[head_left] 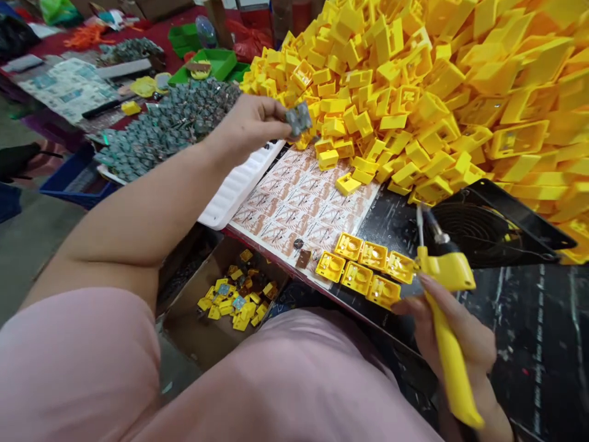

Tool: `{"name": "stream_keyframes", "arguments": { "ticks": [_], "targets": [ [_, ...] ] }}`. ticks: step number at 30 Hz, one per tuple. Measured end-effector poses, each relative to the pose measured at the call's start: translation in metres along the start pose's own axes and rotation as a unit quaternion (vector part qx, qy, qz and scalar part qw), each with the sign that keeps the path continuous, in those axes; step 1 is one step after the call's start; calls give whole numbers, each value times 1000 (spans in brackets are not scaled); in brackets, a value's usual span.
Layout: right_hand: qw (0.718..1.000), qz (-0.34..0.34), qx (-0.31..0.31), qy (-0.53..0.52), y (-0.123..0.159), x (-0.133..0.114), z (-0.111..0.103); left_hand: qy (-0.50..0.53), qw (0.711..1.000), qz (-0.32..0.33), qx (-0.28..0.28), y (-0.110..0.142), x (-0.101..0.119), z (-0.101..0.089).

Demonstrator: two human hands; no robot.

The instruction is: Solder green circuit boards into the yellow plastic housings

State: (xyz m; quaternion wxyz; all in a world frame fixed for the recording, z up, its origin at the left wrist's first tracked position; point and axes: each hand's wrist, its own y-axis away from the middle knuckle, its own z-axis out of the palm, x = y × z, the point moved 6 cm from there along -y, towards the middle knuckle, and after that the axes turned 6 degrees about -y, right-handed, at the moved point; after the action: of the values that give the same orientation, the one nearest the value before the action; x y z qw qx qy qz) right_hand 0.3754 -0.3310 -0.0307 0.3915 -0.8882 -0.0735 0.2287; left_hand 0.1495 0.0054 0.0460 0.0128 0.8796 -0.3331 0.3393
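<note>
Between the thumb and fingers of my left hand (255, 123) are small grey block-shaped parts (299, 119), held above the table near the yellow heap. My right hand (453, 331) is wrapped round the handle of a yellow soldering gun (445, 331), its metal tip pointing away from me. Just left of the gun, several open yellow plastic cases (357, 277) lie in two rows at the table's near edge, with metal bits inside. My right fingertips are close to the nearest case; whether they touch it I cannot tell.
A large heap of yellow cases (391, 92) covers the back right. Beside it stands a black fan (478, 224). Left lie a pile of grey parts (170, 123) and a white tray (230, 190). Below the edge is a cardboard box (188, 325) with yellow pieces.
</note>
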Motion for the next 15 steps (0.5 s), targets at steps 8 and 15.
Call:
{"name": "stream_keyframes", "arguments": {
  "ticks": [8, 15],
  "targets": [
    [993, -33, -51, -106, -38, -27, 11, 357, 889, -76, -275, 79, 78, 132],
    [993, -28, 74, -90, -33, -34, -3, 432, 856, -71, -277, 117, 89, 161]
  ]
}}
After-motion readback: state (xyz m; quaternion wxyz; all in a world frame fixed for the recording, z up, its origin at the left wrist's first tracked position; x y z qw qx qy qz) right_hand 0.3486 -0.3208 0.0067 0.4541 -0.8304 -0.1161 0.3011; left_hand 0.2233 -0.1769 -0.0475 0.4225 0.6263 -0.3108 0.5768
